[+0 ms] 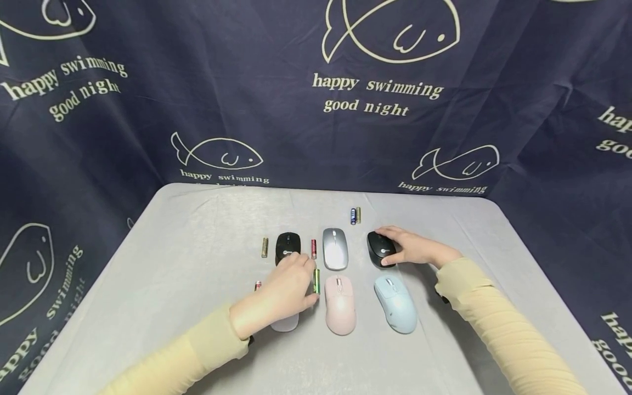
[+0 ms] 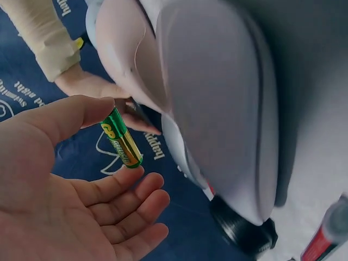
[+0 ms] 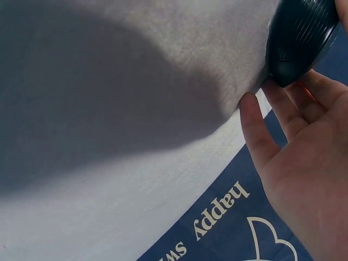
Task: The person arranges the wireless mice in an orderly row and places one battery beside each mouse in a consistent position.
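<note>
Between thumb and fingertip, my left hand (image 1: 288, 286) pinches a green and gold battery (image 2: 122, 138) endwise, seen large in the left wrist view. This hand is above a white mouse (image 1: 286, 323), which it partly hides, and in front of a black mouse (image 1: 288, 241). At the right of the group, my right hand (image 1: 408, 247) grips another black mouse (image 1: 380, 247) from its right side, thumb near the front end and fingers at the far end. In the right wrist view, fingertips touch that mouse's lower edge (image 3: 299, 46).
A silver mouse (image 1: 335, 249), a pink mouse (image 1: 340, 307) and a light blue mouse (image 1: 396, 304) lie between the hands. Loose batteries include a gold one (image 1: 265, 247), red ones (image 1: 313, 249), and a blue one (image 1: 353, 216) beside another gold one (image 1: 359, 214). A dark curtain (image 1: 296, 109) surrounds the table.
</note>
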Tool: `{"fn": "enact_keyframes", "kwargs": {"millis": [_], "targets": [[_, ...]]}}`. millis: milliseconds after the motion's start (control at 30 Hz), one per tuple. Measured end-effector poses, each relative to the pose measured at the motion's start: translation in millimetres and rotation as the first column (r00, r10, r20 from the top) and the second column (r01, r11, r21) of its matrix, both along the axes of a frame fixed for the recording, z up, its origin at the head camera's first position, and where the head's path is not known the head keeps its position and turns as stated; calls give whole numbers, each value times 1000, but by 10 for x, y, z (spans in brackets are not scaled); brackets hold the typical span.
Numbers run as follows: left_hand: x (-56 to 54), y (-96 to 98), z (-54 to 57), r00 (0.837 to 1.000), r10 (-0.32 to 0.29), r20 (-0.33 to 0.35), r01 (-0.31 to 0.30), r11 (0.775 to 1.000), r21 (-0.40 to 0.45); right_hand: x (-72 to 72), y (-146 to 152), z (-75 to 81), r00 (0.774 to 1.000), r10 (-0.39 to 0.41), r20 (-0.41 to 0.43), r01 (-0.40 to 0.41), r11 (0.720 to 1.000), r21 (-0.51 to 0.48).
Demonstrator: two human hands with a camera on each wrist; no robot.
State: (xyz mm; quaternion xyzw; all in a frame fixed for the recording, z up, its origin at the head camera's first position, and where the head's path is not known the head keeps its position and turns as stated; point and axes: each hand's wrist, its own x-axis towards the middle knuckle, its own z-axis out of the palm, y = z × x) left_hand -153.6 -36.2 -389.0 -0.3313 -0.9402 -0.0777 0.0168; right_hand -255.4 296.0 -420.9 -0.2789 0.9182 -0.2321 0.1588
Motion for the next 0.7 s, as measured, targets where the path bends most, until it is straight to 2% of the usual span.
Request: {"fn": "enact_keyframes", "kwargs": {"millis": [233,533,700], "targets": [[88,14,-82,999,-26,-26,25,999,-39,3,-4,-16,1000,-1,2,1,1000,-13],[114,19,-214,998,-33,-51,29,996,-78,9,7,-26,1000,-3,1,3,1000,-5],[120,42,-289,994,-60,-94,52,995,-90,4,5,-32,1000,-2,-1,2,1000,-3]]}}
